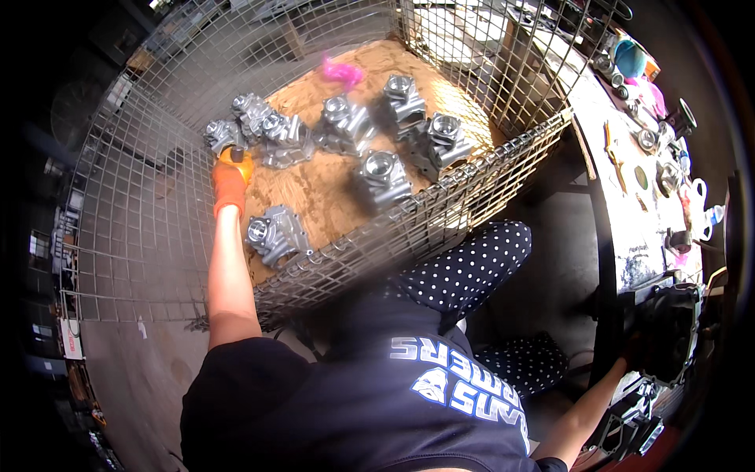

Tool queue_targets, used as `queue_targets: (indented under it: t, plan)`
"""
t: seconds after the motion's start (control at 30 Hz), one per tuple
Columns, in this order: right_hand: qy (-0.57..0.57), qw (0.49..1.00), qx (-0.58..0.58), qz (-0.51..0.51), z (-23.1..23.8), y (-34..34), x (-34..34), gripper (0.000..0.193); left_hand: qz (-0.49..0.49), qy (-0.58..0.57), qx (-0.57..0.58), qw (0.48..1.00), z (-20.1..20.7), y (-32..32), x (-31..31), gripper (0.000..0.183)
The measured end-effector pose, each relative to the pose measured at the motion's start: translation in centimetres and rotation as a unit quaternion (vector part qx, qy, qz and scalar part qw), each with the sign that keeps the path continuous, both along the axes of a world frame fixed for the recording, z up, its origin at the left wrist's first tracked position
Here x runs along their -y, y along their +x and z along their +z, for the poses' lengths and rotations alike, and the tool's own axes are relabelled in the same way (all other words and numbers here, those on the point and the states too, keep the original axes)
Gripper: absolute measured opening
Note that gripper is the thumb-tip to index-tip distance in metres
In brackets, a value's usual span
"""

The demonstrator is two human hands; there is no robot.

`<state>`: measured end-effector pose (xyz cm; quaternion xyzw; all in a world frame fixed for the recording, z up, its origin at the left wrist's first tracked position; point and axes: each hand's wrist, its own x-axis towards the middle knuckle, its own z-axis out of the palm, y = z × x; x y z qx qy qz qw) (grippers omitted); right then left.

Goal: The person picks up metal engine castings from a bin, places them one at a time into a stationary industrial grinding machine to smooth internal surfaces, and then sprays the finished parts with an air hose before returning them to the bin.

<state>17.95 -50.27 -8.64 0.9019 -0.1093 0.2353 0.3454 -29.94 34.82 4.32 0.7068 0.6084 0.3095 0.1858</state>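
My left hand (pixel 233 175), in an orange glove, reaches into a wire basket (pixel 503 177). Its fingers close on the near side of a silver metal casting (pixel 223 134) at the basket's left. Beside that casting stand more of the same kind, such as one casting (pixel 285 140) with a round opening. Another casting (pixel 277 234) lies closer to me, right of my forearm. At the far right, my right hand (pixel 631 352) is in deep shadow against a black-faced metal housing (pixel 668 334) on the bench; its fingers are hidden.
Several other castings (pixel 383 175) stand on the basket's wooden floor (pixel 307 193), near a pink scrap (pixel 343 72). A bench (pixel 621 185) along the right carries tools, metal parts and a blue-green round item (pixel 630 58). My dotted trouser leg (pixel 480 263) is close to the basket's near wall.
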Motion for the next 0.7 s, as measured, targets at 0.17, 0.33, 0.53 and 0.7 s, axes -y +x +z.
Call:
queue_targets:
  t: [0.17,0.33,0.53,0.7]
  plan:
    - [0.028,0.999,0.018,0.005,-0.3,-0.4,0.7,0.048,-0.001,0.124,-0.069,0.990,4.2,2.5,2.1,0.021]
    - [0.117,0.986,-0.101,-0.062,0.7,0.4,0.1,0.053,-0.009,0.066,-0.078,0.995,7.5,2.9,2.9,0.023]
    - [0.110,0.992,-0.057,-0.030,-0.3,0.4,0.7,0.053,-0.016,0.108,-0.116,0.987,9.5,2.6,-0.7,0.026]
    - [0.046,0.996,-0.055,-0.061,0.6,0.0,-0.1,0.054,-0.057,0.084,-0.094,0.990,14.6,2.2,0.2,0.029]
